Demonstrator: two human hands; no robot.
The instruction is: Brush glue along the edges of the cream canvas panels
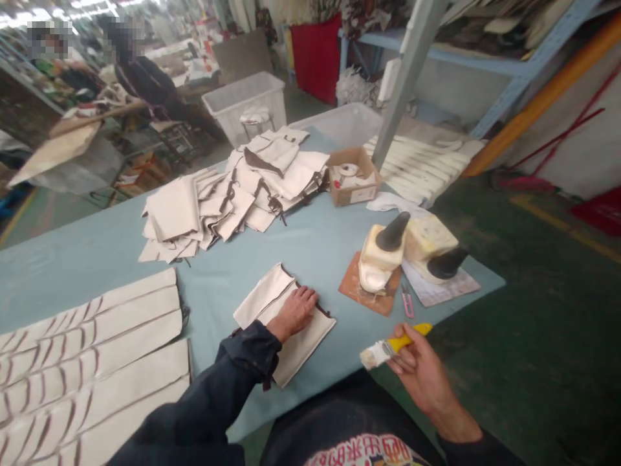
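Canvas panel (303,349), folded and edged with dark trim, lies on the pale blue table (310,259) under your left hand (294,314), which rests open and flat on it. Your right hand (420,372) is closed around a yellow-handled flat brush (402,340), its white-caked bristles near the table edge. Pink-handled thread snips (407,302) lie just beyond, beside two cream blocks (427,239) with dark cones. A heap of canvas pieces (228,200) sits farther up the table, and long striped canvas strips (87,349) lie to your left
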